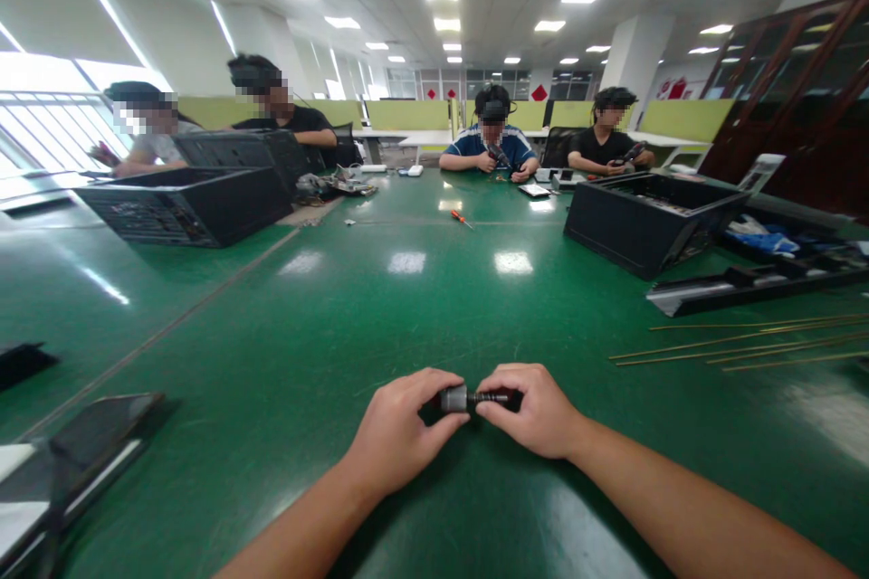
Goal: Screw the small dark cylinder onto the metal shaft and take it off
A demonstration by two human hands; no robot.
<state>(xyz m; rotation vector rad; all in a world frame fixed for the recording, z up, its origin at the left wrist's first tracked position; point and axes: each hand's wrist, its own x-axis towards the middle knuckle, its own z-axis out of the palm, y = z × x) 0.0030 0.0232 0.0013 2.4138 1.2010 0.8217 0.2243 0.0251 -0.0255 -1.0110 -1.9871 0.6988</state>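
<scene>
Just above the green table [353, 298], a small metal cylinder [454, 398] with a thin threaded shaft [490, 397] lies level between my two hands. My left hand [407, 421] pinches the thick cylinder between thumb and fingers. On the shaft's side, my right hand [533, 407] has its thumb and index finger closed around the thin part, and a dark end shows inside the curl of that hand. The finer details of the piece are too small to tell.
Black computer cases [196, 208] stand at the far left and far right [625, 231]. An orange screwdriver [460, 217] lies mid-table, thin brass rods [733, 344] at right. A dark flat object [109, 434] lies at near left. Several people sit beyond.
</scene>
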